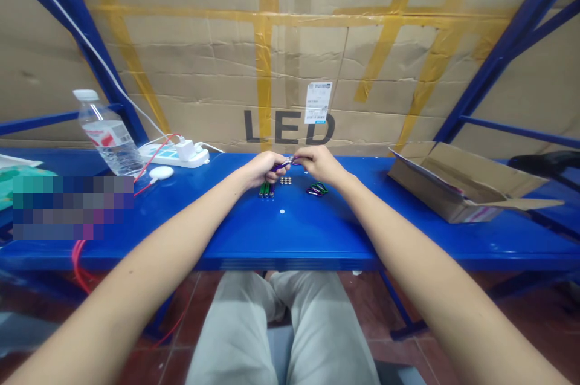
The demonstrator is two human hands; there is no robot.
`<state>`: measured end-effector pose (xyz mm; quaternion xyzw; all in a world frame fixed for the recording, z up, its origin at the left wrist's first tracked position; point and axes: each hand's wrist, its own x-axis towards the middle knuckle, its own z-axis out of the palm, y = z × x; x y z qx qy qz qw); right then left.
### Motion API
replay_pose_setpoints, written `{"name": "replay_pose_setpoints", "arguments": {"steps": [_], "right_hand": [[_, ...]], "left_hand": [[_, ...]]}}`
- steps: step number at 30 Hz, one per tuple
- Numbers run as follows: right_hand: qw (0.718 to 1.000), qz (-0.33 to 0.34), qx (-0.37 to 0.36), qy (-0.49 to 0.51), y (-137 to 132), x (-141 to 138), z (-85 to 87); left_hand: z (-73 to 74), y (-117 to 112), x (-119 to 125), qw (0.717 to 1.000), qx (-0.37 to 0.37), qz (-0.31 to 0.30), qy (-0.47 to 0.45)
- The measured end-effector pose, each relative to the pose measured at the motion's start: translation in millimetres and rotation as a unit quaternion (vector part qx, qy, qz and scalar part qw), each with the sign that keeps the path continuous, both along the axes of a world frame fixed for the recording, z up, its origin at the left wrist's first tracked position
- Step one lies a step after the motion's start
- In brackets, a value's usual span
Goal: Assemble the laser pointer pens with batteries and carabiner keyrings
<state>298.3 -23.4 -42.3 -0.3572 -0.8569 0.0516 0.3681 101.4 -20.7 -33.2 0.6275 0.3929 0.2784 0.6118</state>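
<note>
My left hand is closed around a slim purple metal tube with a silvery end. Fingers of my right hand pinch a purple carabiner clip, which meets the tube's silvery end; whether the two are joined is too small to tell. Below my left hand, green and purple metal tubes lie side by side on the blue table. Just right of them sits a group of small silvery round pieces, like button cells. Green and purple carabiner clips lie in a pile under my right hand.
An open cardboard box stands on the right. To the left are a water bottle, a white power strip, a white round charging puck and red cable. A large taped cardboard panel rises behind the table.
</note>
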Motion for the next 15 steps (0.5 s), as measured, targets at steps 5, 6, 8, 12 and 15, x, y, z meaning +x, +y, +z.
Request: {"name": "replay_pose_setpoints", "arguments": {"steps": [5,6,8,12,15], "right_hand": [[0.999,-0.036,-0.02,-0.011,-0.1,1.0,-0.1],[0.999,-0.045,-0.025,-0.015,0.5,1.2,-0.6],[0.997,-0.066,-0.032,-0.02,2.2,2.1,-1.4],[0.992,-0.112,-0.046,-0.018,5.9,7.2,-1.4],[0.99,-0.127,-0.056,-0.014,8.7,12.5,-1.0]], "left_hand": [[0.9,3.5,-1.8,0.999,-0.03,-0.011,-0.012],[0.3,5.0,-2.4,0.999,-0.028,-0.012,-0.01],[-1.9,9.3,-4.2,1.0,-0.015,-0.014,0.001],[-8.2,21.2,-9.1,0.998,0.06,0.003,0.034],[-10.1,31.0,-13.2,0.986,0.142,0.042,0.079]]}}
